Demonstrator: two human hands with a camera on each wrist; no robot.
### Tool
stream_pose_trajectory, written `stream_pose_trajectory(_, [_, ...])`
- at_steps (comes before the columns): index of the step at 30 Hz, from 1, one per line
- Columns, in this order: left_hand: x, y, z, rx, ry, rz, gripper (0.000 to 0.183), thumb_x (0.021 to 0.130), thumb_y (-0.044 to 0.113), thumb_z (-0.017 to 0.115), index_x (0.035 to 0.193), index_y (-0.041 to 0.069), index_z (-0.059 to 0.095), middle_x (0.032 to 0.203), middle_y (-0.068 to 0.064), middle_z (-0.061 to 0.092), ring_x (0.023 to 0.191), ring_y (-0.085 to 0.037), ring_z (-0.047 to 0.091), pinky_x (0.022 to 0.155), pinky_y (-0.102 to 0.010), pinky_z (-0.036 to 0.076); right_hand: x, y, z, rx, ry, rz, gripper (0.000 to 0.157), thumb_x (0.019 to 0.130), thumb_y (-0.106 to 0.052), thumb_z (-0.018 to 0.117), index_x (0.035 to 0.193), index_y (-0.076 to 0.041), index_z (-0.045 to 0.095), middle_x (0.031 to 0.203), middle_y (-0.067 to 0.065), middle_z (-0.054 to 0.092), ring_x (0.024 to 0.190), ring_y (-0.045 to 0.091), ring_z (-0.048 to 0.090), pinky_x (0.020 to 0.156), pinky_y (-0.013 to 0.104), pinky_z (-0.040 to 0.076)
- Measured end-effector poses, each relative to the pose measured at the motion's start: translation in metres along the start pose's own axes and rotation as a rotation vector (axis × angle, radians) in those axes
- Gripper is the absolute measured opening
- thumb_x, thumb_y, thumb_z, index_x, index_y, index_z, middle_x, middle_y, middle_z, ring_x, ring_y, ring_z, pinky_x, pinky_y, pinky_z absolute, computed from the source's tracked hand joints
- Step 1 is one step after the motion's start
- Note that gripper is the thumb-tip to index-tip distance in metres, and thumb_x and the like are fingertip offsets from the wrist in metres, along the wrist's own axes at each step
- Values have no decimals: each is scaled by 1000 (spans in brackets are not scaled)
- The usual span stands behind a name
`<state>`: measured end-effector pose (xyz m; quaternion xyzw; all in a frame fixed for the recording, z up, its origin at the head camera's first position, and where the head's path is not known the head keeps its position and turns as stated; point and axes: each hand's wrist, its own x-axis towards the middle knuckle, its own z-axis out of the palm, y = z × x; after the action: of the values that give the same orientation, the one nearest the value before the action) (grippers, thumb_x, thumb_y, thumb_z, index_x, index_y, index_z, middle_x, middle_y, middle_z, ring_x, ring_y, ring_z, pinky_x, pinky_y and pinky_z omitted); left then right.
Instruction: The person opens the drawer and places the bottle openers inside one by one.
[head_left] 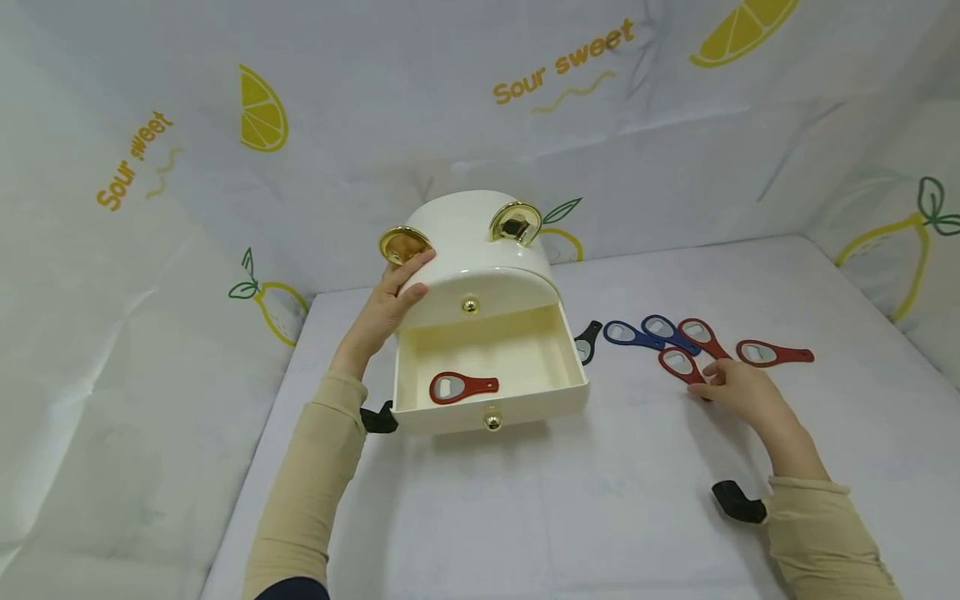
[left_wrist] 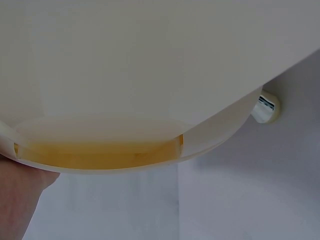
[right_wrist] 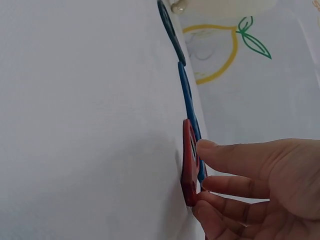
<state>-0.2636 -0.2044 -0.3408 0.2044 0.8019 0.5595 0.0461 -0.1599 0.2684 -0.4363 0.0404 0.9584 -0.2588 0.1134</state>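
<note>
In the head view, a white storage box [head_left: 480,237] with gold round ears stands with its lower drawer [head_left: 525,354] pulled out. A red bottle opener [head_left: 465,386] lies inside that drawer. My left hand [head_left: 382,315] rests against the box's left side, below the left ear, its fingers fairly straight. At the right, my right hand [head_left: 742,392] pinches the handle end of another red bottle opener [head_left: 678,363]. The right wrist view shows the thumb and fingers of this hand [right_wrist: 250,185] around that opener [right_wrist: 189,165]. Part of its handle is hidden by the fingers.
Close by lie two blue bottle openers [head_left: 628,334], a red one [head_left: 699,333] partly behind the right hand, and another red one [head_left: 776,353] further right. A black bottle opener [head_left: 588,342] lies beside the drawer. Printed cloth [head_left: 420,108] hangs behind the table.
</note>
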Motion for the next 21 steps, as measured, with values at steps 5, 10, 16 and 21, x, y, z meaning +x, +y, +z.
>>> stream_pose_trajectory(5, [1, 0, 0, -1, 6, -8, 70, 78, 62, 56, 140, 31, 42, 151, 5, 15, 135, -21, 20, 107, -47, 25, 0, 4, 6, -19, 10, -2, 50, 81, -26, 68, 106, 15, 55, 90, 27, 60, 79, 36, 54, 68, 47, 44])
stream_pose_trajectory(10, [1, 1, -1, -1, -4, -26, 64, 85, 52, 55, 142, 27, 39, 150, 2, 15, 133, -21, 23, 105, -43, 27, 0, 7, 8, -28, 29, -10, 42, 80, -21, 68, 101, 14, 58, 79, 18, 59, 73, 28, 50, 64, 40, 41])
stream_pose_trajectory(16, [1, 1, -1, -13, -8, -31, 64, 86, 49, 55, 142, 24, 38, 151, -1, 14, 133, -23, 22, 106, -45, 27, -1, 10, 9, -10, 61, -2, 42, 80, -23, 67, 101, 14, 61, 80, 18, 64, 74, 28, 53, 65, 40, 41])
stream_pose_trajectory(21, [1, 0, -1, -11, 2, -22, 72, 77, 62, 56, 140, 31, 41, 148, 2, 17, 130, -22, 26, 103, -43, 29, -3, 11, 8, -5, 111, -23, 41, 80, -26, 67, 100, 9, 63, 83, 18, 66, 78, 29, 55, 64, 34, 39])
